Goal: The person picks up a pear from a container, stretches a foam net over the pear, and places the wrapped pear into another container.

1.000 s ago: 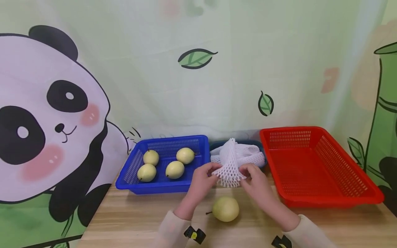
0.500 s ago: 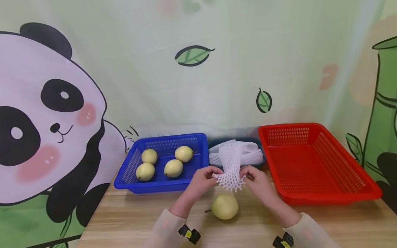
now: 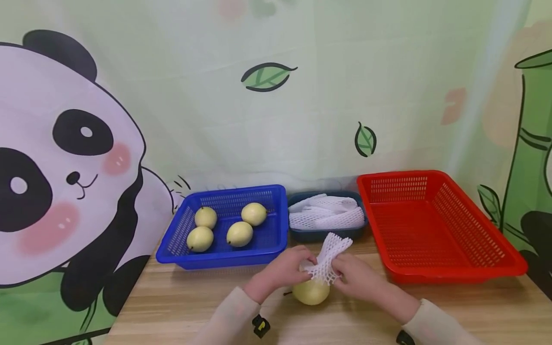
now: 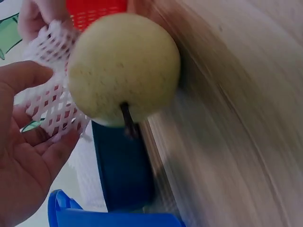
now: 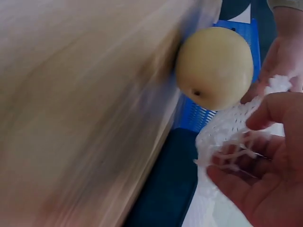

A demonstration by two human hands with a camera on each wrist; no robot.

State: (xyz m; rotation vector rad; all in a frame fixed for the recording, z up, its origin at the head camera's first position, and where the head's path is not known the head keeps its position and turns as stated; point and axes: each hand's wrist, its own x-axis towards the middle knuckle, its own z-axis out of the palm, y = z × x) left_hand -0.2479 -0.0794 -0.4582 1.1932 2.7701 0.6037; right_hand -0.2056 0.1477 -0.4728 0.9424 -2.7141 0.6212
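A white foam fruit net [image 3: 329, 254] is stretched between both hands, its spread mouth facing down over a yellow-green pear [image 3: 311, 293] on the table. My left hand [image 3: 291, 266] holds one side of the mouth; in the left wrist view its fingers [image 4: 59, 151] curl at the mesh edge, thumb apart from them. On the other side my right hand [image 3: 358, 278] grips the rim, with fingers [image 5: 236, 184] behind the mesh in the right wrist view. The net's edge overlaps the pear's top in the head view. The pear's dark stem [image 4: 127, 118] points left.
Several pears [image 3: 239, 234] lie in a blue basket [image 3: 233, 261] at the left. Behind the hands, a dark teal tray [image 3: 327, 235] holds more white foam nets [image 3: 329, 211]. At the right stands a red basket [image 3: 431, 235]. A panda-print cloth [image 3: 302, 120] hangs behind the table.
Both hands have brought the foam net down and nearer, from in front of the teal tray to over the pear. The net now tilts to the right, and the pear stays in place.
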